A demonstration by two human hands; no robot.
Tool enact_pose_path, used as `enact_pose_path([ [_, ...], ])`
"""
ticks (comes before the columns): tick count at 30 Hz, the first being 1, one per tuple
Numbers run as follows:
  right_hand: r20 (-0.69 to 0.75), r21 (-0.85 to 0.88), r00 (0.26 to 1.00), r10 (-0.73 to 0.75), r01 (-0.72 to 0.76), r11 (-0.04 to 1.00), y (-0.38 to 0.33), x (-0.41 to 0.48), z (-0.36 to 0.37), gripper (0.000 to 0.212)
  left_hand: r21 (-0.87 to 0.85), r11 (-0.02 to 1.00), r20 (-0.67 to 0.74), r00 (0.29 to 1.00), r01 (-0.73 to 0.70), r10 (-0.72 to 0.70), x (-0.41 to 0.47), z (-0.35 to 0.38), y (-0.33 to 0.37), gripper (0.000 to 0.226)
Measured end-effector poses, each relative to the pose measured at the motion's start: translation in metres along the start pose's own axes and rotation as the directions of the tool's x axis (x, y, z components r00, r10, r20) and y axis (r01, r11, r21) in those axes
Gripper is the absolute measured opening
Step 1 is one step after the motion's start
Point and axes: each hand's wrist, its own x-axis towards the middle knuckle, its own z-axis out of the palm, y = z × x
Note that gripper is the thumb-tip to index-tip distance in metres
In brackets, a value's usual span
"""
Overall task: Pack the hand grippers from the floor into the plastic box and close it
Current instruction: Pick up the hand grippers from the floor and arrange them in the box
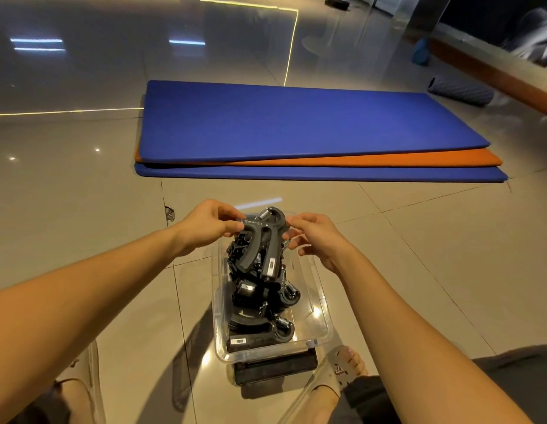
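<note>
Head view: left hand (pixel 209 223) pinches a handle of the top hand gripper (pixel 260 243) over the far end of the clear plastic box (pixel 319 319), right hand (pixel 319 240) has curled fingers against its other side but I can't tell if it's actually gripping. Box sits on the tiled floor (pixel 82 209), crowded with a pile of grippers (pixel 266 304), a black slab (pixel 275 367) poking out at its near end, blue and orange mats (pixel 296 123) just beyond, grey foam roller (pixel 462 90) further off.

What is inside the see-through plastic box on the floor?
Several black hand grippers with metal springs lie piled in the clear plastic box. The left hand and right hand hold another dark grey gripper over them. Whatever lies beneath the pile is hidden.
</note>
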Motion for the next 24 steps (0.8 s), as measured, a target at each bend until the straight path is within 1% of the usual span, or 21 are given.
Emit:
enact_pose_path([
  [3, -0.038, -0.141, 0.999, 0.036, -0.041, 0.989, 0.005, 0.000, 0.001, 0.037, 0.094, 0.995, 0.127, 0.992, -0.022, 0.010, 0.003, 0.004, -0.002, 0.014],
  [6, -0.044, -0.233, 0.996, 0.081, -0.089, 0.968, 0.015, -0.002, -0.003, 0.047, 0.130, 0.991, 0.216, 0.976, -0.026, -0.002, 0.007, 0.008, 0.000, 0.017],
  [8, -0.021, -0.235, 0.994, 0.110, -0.112, 0.966, 0.021, -0.005, -0.007, 0.045, 0.140, 0.990, 0.272, 0.962, -0.025, -0.014, 0.009, 0.013, 0.002, 0.018],
  [9, -0.005, -0.208, 0.993, 0.118, -0.117, 0.971, 0.025, -0.005, -0.008, 0.041, 0.147, 0.989, 0.293, 0.956, -0.031, -0.013, 0.009, 0.016, 0.003, 0.018],
  [11, 0.000, -0.117, 0.992, 0.123, -0.122, 0.986, 0.032, -0.006, -0.008, 0.034, 0.156, 0.987, 0.275, 0.961, -0.042, -0.002, 0.009, 0.024, 0.001, 0.019],
  [14, -0.083, 0.015, 0.983, 0.163, -0.162, 0.987, 0.046, -0.005, -0.008, 0.033, 0.110, 0.993, 0.115, 0.993, -0.049, 0.037, -0.004, 0.041, -0.008, 0.030],
  [15, -0.111, 0.044, 0.976, 0.187, -0.183, 0.982, 0.051, -0.005, -0.008, 0.034, 0.127, 0.990, 0.096, 0.994, -0.056, 0.044, -0.010, 0.048, -0.012, 0.034],
  [16, -0.128, 0.064, 0.969, 0.211, -0.204, 0.977, 0.056, -0.005, -0.008, 0.034, 0.189, 0.979, 0.103, 0.993, -0.071, 0.052, -0.016, 0.054, -0.017, 0.039],
  [18, -0.130, 0.095, 0.960, 0.248, -0.237, 0.967, 0.064, -0.007, -0.007, 0.035, 0.369, 0.920, 0.152, 0.985, -0.130, 0.078, -0.027, 0.064, -0.026, 0.055],
  [21, -0.102, 0.143, 0.953, 0.285, -0.269, 0.952, 0.071, -0.008, -0.006, 0.034, 0.588, 0.775, 0.148, 0.973, -0.232, 0.178, -0.034, 0.074, -0.037, 0.068],
  [22, -0.081, 0.150, 0.950, 0.303, -0.289, 0.945, 0.071, -0.008, -0.006, 0.033, 0.632, 0.734, 0.134, 0.968, -0.248, 0.212, -0.034, 0.076, -0.041, 0.070],
  [23, -0.060, 0.138, 0.945, 0.321, -0.311, 0.940, 0.071, -0.009, -0.007, 0.032, 0.649, 0.718, 0.124, 0.966, -0.251, 0.225, -0.034, 0.078, -0.045, 0.070],
  [24, -0.047, 0.086, 0.942, 0.334, -0.329, 0.940, 0.071, -0.009, -0.009, 0.032, 0.643, 0.727, 0.120, 0.969, -0.243, 0.218, -0.035, 0.080, -0.049, 0.069],
])
